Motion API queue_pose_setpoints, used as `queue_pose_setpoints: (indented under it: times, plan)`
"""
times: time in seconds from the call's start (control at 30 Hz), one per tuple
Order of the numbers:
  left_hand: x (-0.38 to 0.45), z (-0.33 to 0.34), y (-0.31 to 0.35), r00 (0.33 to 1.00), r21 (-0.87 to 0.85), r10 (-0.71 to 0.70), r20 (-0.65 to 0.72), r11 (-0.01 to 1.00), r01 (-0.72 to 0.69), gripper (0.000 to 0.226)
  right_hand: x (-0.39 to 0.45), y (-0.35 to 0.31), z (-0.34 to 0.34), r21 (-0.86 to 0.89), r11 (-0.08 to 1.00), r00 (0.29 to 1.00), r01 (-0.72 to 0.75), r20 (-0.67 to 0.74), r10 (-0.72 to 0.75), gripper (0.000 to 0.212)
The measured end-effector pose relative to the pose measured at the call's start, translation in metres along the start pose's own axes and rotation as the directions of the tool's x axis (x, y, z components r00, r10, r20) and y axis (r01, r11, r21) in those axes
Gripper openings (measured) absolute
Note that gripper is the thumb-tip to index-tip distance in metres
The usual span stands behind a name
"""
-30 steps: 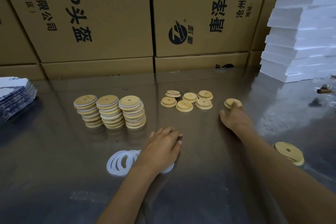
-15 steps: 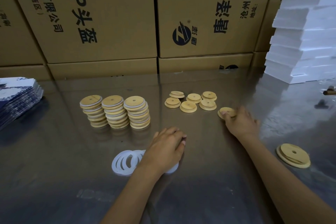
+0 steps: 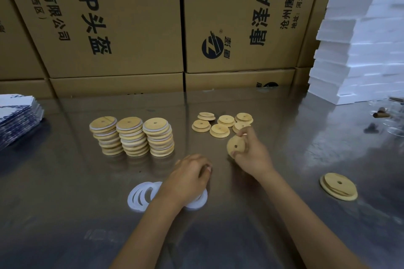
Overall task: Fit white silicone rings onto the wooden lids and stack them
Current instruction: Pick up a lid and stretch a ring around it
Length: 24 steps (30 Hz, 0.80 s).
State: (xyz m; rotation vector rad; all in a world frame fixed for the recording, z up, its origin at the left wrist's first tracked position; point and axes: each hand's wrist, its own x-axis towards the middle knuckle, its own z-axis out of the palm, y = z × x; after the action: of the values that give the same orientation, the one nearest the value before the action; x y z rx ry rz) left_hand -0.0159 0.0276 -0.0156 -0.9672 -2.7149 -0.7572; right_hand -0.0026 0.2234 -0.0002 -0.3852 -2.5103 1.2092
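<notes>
Nearest, on the shiny table, a loose pile of white silicone rings, partly covered by the left hand, fingers curled down over the pile; whether a ring is already pinched, impossible to tell, fingertips hidden. Off to the near right, a lone wooden lid lying flat, well apart from everything else. Just beyond the ring pile, to the right, the right hand gripping a bare wooden lid by its edge, lifted clear of the table and tilted, face with the centre hole turned toward the left hand. Step in hand, by the look of it: pick-up of a fresh lid and a fresh ring, fitting not yet begun. Next move calls for separating a single ring from the pile, bringing it to the held lid, and stretching it evenly round the rim. Farther back, five unfitted lids in a loose cluster; left of them, three stacks of finished lids side by side, likely destination. Farthest, cardboard boxes along the back.
</notes>
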Motion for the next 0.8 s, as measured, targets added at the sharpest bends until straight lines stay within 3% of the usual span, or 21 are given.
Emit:
queue_pose_setpoints:
  times: [0.13,0.33,0.53,0.8]
  plan:
    - [0.001,-0.016,-0.007,0.991,-0.056,-0.13,0.024,0.99,0.131,0.03,-0.007,-0.021,0.022,0.15,0.988,0.985,-0.033,0.173,0.007,0.056]
    - [-0.003,-0.033,-0.017,0.963,-0.157,-0.228,0.147,0.955,0.25,0.022,-0.011,-0.039,0.051,0.206,0.977,0.943,-0.05,0.332,-0.022,0.042]
    - [-0.006,-0.041,-0.018,0.934,-0.251,-0.256,0.249,0.914,0.318,0.018,-0.018,-0.026,0.059,0.369,0.926,0.975,-0.081,0.221,-0.002,0.039]
    - [-0.008,-0.043,-0.018,0.931,-0.25,-0.25,0.266,0.915,0.317,0.02,-0.024,-0.028,0.057,0.48,0.87,0.982,-0.111,0.189,0.021,0.035]
